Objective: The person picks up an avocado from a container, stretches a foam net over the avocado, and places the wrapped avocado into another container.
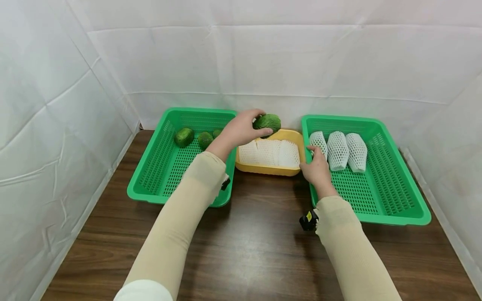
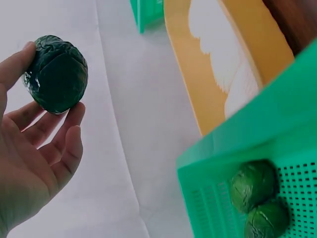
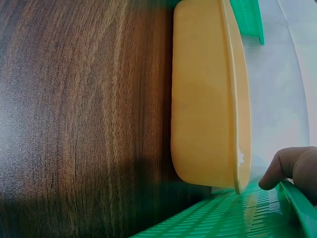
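Observation:
My left hand [image 1: 241, 129] holds a dark green, wrinkled avocado [image 1: 268, 124] above the yellow tray [image 1: 263, 169]. In the left wrist view, thumb and fingertips pinch this avocado [image 2: 57, 74] from its two sides. White foam nets [image 1: 269, 152] lie in the tray. Over at the right green basket [image 1: 391, 219], my right hand [image 1: 318, 169] grips the left rim, thumb outside and fingers inside, beside the nearest net-covered piece [image 1: 319, 141]. Only a small part of the right hand [image 3: 292, 166] shows in the right wrist view, at the rim.
The left green basket [image 1: 147, 196] contains several avocados [image 1: 184, 137]. Two more net-covered pieces [image 1: 338, 150] lie side by side in the right basket. A brown wooden table [image 1: 248, 242] bears everything; white sheeting [image 1: 278, 62] hangs behind and at both sides.

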`<state>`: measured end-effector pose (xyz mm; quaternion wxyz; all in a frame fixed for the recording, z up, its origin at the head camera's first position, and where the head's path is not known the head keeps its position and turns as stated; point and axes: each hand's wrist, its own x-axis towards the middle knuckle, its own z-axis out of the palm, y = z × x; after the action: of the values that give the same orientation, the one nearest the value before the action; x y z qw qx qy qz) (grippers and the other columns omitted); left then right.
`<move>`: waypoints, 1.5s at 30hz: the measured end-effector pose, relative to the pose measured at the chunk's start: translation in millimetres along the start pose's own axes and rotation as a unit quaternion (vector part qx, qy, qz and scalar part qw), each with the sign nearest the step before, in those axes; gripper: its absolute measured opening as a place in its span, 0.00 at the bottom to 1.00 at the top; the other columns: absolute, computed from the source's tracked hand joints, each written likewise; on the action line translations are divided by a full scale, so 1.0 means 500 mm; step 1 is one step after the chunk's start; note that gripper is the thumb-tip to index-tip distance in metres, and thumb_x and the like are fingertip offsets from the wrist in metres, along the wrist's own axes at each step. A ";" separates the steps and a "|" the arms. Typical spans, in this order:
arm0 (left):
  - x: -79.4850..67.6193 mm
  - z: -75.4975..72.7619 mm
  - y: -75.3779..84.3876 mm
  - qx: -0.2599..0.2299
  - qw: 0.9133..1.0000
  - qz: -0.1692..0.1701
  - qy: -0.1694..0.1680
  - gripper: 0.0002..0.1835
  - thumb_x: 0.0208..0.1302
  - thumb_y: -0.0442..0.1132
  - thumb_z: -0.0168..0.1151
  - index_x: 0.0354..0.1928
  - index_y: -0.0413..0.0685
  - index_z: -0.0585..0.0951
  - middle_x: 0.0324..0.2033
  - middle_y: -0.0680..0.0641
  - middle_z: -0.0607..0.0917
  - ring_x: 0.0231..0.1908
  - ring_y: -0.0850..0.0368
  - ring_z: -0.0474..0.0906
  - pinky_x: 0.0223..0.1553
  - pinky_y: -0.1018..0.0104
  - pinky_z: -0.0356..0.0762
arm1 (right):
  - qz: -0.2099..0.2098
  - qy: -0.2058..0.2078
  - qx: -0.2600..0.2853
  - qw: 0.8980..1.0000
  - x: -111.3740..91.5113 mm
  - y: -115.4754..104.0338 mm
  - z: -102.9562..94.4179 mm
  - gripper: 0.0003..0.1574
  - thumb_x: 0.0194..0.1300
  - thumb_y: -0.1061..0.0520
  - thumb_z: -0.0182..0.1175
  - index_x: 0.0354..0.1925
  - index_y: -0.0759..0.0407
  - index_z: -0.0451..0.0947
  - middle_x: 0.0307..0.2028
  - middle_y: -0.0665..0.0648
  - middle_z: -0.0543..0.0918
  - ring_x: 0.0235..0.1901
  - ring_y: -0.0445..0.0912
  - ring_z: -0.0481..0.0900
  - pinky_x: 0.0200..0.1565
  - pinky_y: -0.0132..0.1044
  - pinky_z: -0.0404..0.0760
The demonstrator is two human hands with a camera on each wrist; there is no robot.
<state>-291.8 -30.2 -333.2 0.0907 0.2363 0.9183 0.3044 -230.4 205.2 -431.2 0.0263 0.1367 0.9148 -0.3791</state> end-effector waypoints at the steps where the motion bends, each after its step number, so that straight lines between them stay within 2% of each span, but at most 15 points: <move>1: 0.000 0.004 0.004 -0.007 1.000 0.012 -0.005 0.34 0.60 0.57 0.58 0.66 0.52 0.65 0.60 0.49 0.69 0.56 0.54 0.68 0.53 0.59 0.67 | 0.000 -0.001 0.001 1.000 -0.001 0.000 0.000 0.38 0.65 0.60 0.49 0.70 0.53 0.49 0.64 0.68 0.58 0.59 0.62 0.61 0.51 0.58 0.67; 6: -0.005 0.023 0.021 -0.016 0.996 0.058 -0.065 0.29 0.56 0.48 0.66 0.58 0.49 0.70 0.52 0.48 0.74 0.44 0.58 0.72 0.45 0.65 0.71 | 0.000 -0.002 0.003 1.000 -0.003 -0.003 -0.002 0.38 0.65 0.60 0.49 0.70 0.54 0.49 0.64 0.68 0.58 0.59 0.62 0.62 0.50 0.58 0.67; 9: -0.004 0.035 0.031 0.004 0.992 0.073 -0.101 0.29 0.55 0.46 0.67 0.57 0.47 0.70 0.52 0.48 0.73 0.43 0.58 0.72 0.44 0.66 0.70 | -0.001 -0.004 0.002 1.000 -0.003 -0.004 -0.004 0.38 0.65 0.60 0.49 0.70 0.54 0.48 0.63 0.69 0.59 0.58 0.63 0.62 0.49 0.58 0.68; 15: 0.000 0.067 0.047 0.035 0.983 0.102 -0.149 0.27 0.53 0.39 0.67 0.55 0.44 0.70 0.48 0.46 0.74 0.41 0.56 0.71 0.43 0.68 0.70 | 0.005 -0.005 0.004 1.000 -0.002 -0.005 -0.001 0.38 0.65 0.60 0.50 0.70 0.52 0.49 0.63 0.68 0.59 0.57 0.63 0.63 0.50 0.58 0.67; 18: -0.002 0.083 0.055 0.067 0.979 0.095 -0.169 0.25 0.52 0.38 0.67 0.53 0.44 0.70 0.44 0.48 0.74 0.40 0.57 0.71 0.41 0.68 0.70 | 0.001 -0.003 0.006 1.000 -0.002 -0.005 0.000 0.38 0.64 0.60 0.51 0.69 0.53 0.49 0.62 0.68 0.60 0.57 0.62 0.63 0.50 0.58 0.67; 22: -0.008 0.108 0.064 0.141 0.969 0.067 -0.190 0.23 0.51 0.44 0.69 0.47 0.49 0.71 0.39 0.53 0.75 0.37 0.59 0.72 0.38 0.66 0.71 | 0.001 -0.004 0.011 1.000 -0.005 -0.007 -0.001 0.38 0.65 0.60 0.51 0.69 0.53 0.49 0.62 0.68 0.60 0.57 0.62 0.63 0.49 0.57 0.68; 26: -0.013 0.135 0.065 0.210 0.954 0.043 -0.209 0.23 0.50 0.50 0.71 0.43 0.53 0.71 0.36 0.55 0.76 0.36 0.60 0.73 0.36 0.64 0.72 | 0.000 -0.008 0.016 1.000 -0.006 -0.008 -0.002 0.38 0.65 0.60 0.51 0.69 0.53 0.49 0.63 0.68 0.59 0.57 0.63 0.63 0.48 0.57 0.68; 29: -0.014 0.153 0.066 0.247 0.942 0.031 -0.225 0.27 0.49 0.51 0.71 0.48 0.52 0.71 0.38 0.54 0.77 0.38 0.59 0.75 0.38 0.63 0.74 | 0.000 -0.009 0.018 1.000 -0.007 -0.008 -0.003 0.37 0.65 0.60 0.50 0.69 0.53 0.49 0.63 0.68 0.59 0.56 0.63 0.63 0.48 0.57 0.69; 32: -0.015 0.168 0.068 0.269 0.934 0.022 -0.237 0.35 0.49 0.50 0.71 0.58 0.51 0.68 0.45 0.52 0.79 0.43 0.57 0.75 0.40 0.62 0.74 | 0.000 -0.009 0.018 1.000 -0.007 -0.008 -0.004 0.38 0.65 0.60 0.50 0.69 0.53 0.49 0.63 0.68 0.59 0.56 0.63 0.64 0.47 0.57 0.69; 34: -0.015 0.179 0.069 0.278 0.929 0.018 -0.244 0.37 0.50 0.49 0.71 0.61 0.51 0.66 0.47 0.51 0.79 0.43 0.57 0.75 0.41 0.63 0.75 | -0.001 -0.011 0.020 1.000 -0.008 -0.007 -0.005 0.38 0.65 0.60 0.50 0.69 0.53 0.50 0.63 0.68 0.59 0.55 0.63 0.64 0.46 0.57 0.69; 40: -0.013 0.214 0.066 0.290 0.922 0.028 -0.256 0.37 0.50 0.48 0.71 0.62 0.51 0.67 0.48 0.50 0.78 0.43 0.58 0.75 0.40 0.63 0.75 | -0.002 -0.016 0.025 1.000 -0.007 -0.007 -0.007 0.37 0.65 0.60 0.50 0.69 0.53 0.49 0.63 0.68 0.59 0.55 0.63 0.64 0.46 0.56 0.70; 45: -0.015 0.242 0.058 0.306 0.918 0.027 -0.251 0.38 0.48 0.51 0.72 0.62 0.53 0.68 0.48 0.51 0.79 0.43 0.58 0.75 0.40 0.63 0.75 | -0.001 -0.016 0.029 0.999 -0.007 -0.007 -0.007 0.37 0.65 0.60 0.50 0.69 0.54 0.49 0.63 0.68 0.58 0.57 0.63 0.63 0.47 0.57 0.69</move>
<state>-236.6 49.1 -412.3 0.2336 0.3459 0.9069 -0.0582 -227.8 204.5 -425.7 0.0367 0.1299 0.9033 -0.4073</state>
